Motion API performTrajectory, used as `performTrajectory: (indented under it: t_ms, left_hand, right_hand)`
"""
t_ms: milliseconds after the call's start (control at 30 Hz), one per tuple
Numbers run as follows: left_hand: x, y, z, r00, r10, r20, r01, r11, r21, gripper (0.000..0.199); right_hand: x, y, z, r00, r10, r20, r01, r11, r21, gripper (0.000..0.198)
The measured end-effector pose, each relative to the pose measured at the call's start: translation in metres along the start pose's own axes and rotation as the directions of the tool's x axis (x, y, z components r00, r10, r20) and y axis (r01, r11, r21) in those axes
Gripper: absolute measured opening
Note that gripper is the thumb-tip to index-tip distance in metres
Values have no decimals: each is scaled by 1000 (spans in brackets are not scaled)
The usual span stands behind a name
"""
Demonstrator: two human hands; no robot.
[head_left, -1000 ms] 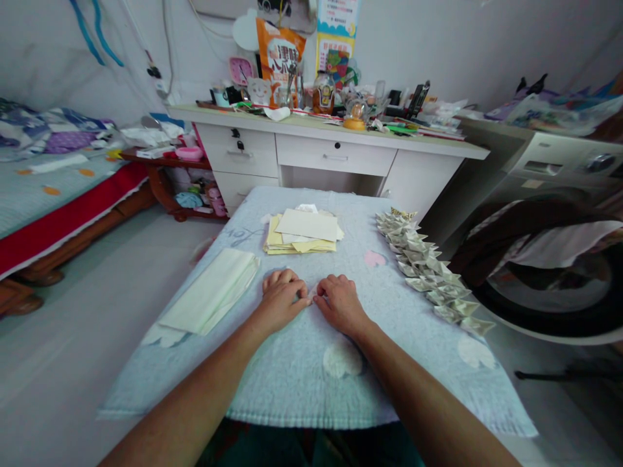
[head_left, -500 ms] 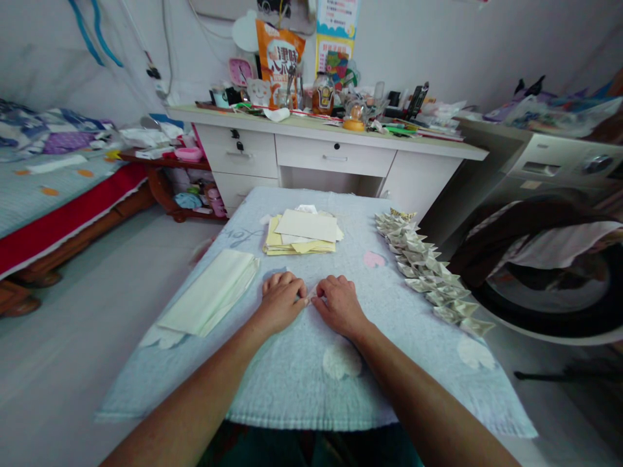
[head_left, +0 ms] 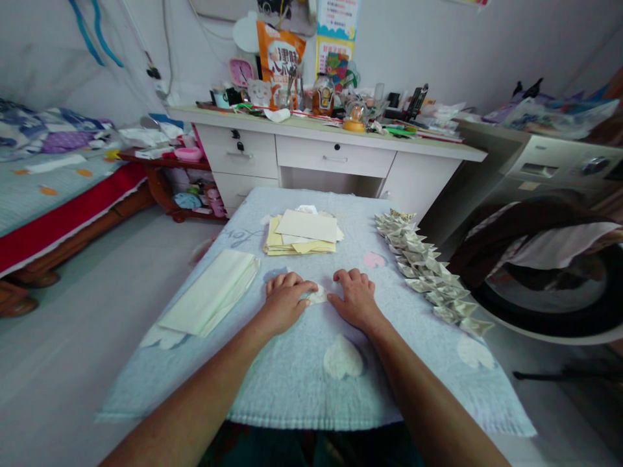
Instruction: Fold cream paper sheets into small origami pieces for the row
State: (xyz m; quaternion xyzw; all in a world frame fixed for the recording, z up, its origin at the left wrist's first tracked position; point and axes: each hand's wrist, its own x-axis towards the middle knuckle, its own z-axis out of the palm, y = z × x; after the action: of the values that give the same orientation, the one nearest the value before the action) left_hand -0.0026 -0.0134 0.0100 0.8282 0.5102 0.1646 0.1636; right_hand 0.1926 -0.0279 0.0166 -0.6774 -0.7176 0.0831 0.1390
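Desk ahead, bed left, washer right

You are facing a pale wall (head_left: pixel 413 39), with a white-fronted desk (head_left: pixel 335 155) standing before it. On your left, a red-edged bed (head_left: pixel 73 214) is resting on brown wood, near a low side stand (head_left: pixel 163 188). On your right, a grey washing machine (head_left: pixel 569 152) is standing. Grey floor (head_left: pixel 131 279) is catching faint light.

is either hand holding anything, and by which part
The left hand holds a small, off-white paper piece by its left end, thumb and finger at it; the right hand is open near its right end.
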Motion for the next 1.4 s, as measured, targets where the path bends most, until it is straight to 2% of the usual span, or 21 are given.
performTrajectory:
  t_ms: [200, 333, 433, 600, 700, 833, 1067, 1167, 1300, 1400]
  left_hand:
    - [1, -3, 1, 1000, 23, 4, -22, 1000, -12, 34]
    - [0, -4, 0, 995, 95, -6, -95, 995, -18, 31]
    - [1, -2, 1, 989, 146, -17, -146, 989, -30, 33]
    - [5, 2, 1, 982, 186, -44, -188, 981, -50, 31]
    - [6, 4, 1, 979, 198, -57, -201, 978, -58, 29]
    - [5, 5, 1, 975, 209, -77, -215, 973, -88, 28]
    - [4, 7, -2, 986, 135, -92, -158, 934, -320, 27]
    - [5, 8, -3, 990, 82, -112, -123, 889, -441, 28]
    - [6, 9, -3, 994, 12, -113, -80, 780, -621, 27]
    - [7, 10, -2, 994, -29, -104, -54, 703, -709, 27]
  right_hand:
    - [1, 15, -6, 1000, 24, -6, -24, 1000, 20, 34]
    - [0, 13, -8, 991, -127, -36, 130, 984, 120, 18]
    - [-2, 7, -8, 969, -247, -2, 243, 953, 181, 21]
    - [-2, 1, -4, 955, -295, 27, 285, 940, 188, 27]
    - [-1, 0, -3, 956, -292, 21, 282, 939, 196, 25]
    - [-1, 0, -3, 957, -284, -52, 287, 915, 285, 26]
    - [1, -1, -4, 953, -256, -162, 302, 780, 548, 21]
    - [1, -3, -2, 963, -209, -168, 267, 695, 667, 25]
    - [2, -8, 4, 977, -123, -177, 215, 582, 785, 37]
    - [2, -9, 6, 972, -32, -233, 213, 545, 811, 40]
